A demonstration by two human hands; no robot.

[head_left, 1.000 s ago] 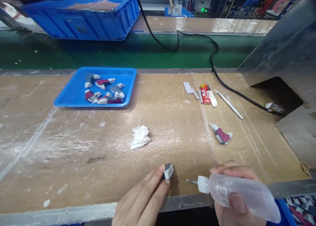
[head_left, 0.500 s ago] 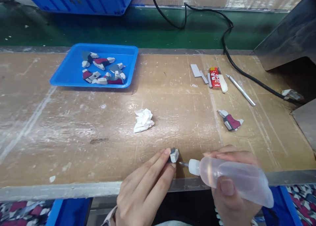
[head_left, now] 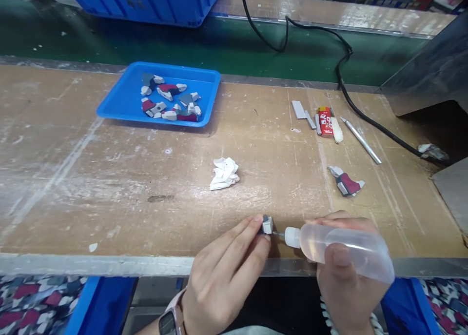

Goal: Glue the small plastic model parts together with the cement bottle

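Near the bench's front edge, my left hand [head_left: 230, 271] pinches a small grey and white plastic part [head_left: 267, 225] between thumb and fingers; most of the part is hidden by them. My right hand [head_left: 343, 271] is closed round a clear soft squeeze bottle [head_left: 351, 249] with a white cap and a thin metal needle tip. The bottle lies nearly level, its needle pointing left. That tip reaches the lower right side of the part; whether it touches cannot be made out. Above my right hand lies a maroon, grey and white part [head_left: 347, 183].
A blue tray [head_left: 117, 111] with several similar parts stands back left. Crumpled tissue [head_left: 224, 173] lies mid-bench. A red lighter [head_left: 325, 122], grey strips and a craft knife [head_left: 361, 140] lie back right, by a black cable [head_left: 380, 125]. Bins of parts [head_left: 29, 301] sit below the front edge.
The needle tip has come closer to the part in my left hand. The bottle has tilted nearer to level. The whole view has shifted slightly.
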